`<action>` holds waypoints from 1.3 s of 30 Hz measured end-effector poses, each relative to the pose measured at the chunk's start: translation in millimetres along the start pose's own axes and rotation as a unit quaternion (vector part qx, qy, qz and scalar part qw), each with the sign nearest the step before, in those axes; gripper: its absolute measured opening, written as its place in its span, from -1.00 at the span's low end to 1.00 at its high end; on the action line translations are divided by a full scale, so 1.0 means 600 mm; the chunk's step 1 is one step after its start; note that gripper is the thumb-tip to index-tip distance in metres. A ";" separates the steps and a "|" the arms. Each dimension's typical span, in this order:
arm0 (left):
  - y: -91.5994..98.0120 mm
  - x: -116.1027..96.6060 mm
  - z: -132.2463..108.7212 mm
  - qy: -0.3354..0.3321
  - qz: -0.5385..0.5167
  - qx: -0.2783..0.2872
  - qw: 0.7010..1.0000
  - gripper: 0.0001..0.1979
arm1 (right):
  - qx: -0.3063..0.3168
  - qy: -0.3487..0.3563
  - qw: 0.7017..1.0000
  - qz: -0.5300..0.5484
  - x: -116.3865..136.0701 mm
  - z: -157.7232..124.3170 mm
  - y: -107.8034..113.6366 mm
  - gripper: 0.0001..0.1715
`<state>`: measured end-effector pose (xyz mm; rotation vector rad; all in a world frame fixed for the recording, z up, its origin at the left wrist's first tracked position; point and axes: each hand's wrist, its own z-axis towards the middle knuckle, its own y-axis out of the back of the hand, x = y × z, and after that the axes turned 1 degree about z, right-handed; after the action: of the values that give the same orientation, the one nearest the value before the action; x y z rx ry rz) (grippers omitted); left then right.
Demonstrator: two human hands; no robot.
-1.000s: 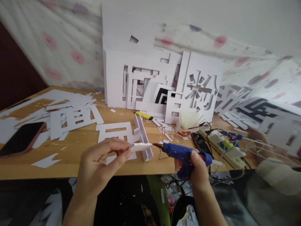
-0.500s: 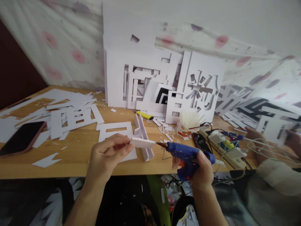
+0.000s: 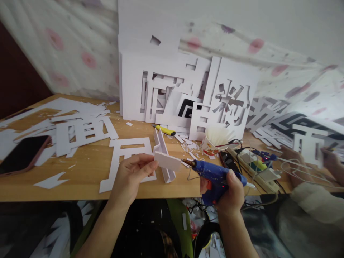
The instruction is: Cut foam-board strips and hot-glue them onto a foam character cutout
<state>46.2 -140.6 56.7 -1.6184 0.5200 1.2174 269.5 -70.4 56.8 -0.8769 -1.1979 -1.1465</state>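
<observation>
Your left hand (image 3: 134,175) pinches a thin, flat white rectangular board strip (image 3: 167,160) between thumb and fingers, above the bench (image 3: 83,179) and in front of a white channel-shaped board piece (image 3: 170,176). Your right hand (image 3: 229,193) wraps round a blue plastic glue gun (image 3: 211,172), its brownish tapered tip (image 3: 189,163) right by the strip's end; I cannot tell whether they touch. Squeezing too hard could make glue drip or string; a slipping tip could burn you. The smooth, matte strip might twist in so light a pinch.
</observation>
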 end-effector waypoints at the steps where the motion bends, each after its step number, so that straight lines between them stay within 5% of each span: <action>1: 0.000 0.000 0.000 0.000 0.000 -0.003 1.000 -0.79 | -0.005 -0.009 1.000 0.014 0.000 -0.001 -0.001 -0.29; 17: -0.003 0.002 0.002 0.005 -0.001 -0.009 1.000 -0.76 | -0.098 0.009 0.993 0.065 0.020 0.000 -0.025 -0.46; 39: -0.006 -0.006 -0.001 -0.010 -0.060 -0.031 0.998 -0.72 | 0.033 -0.109 0.987 0.117 0.003 -0.007 -0.016 -0.33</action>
<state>47.8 -140.3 61.8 -1.6630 0.3713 1.1687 261.2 -76.9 57.2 -1.0813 -1.2646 -0.8329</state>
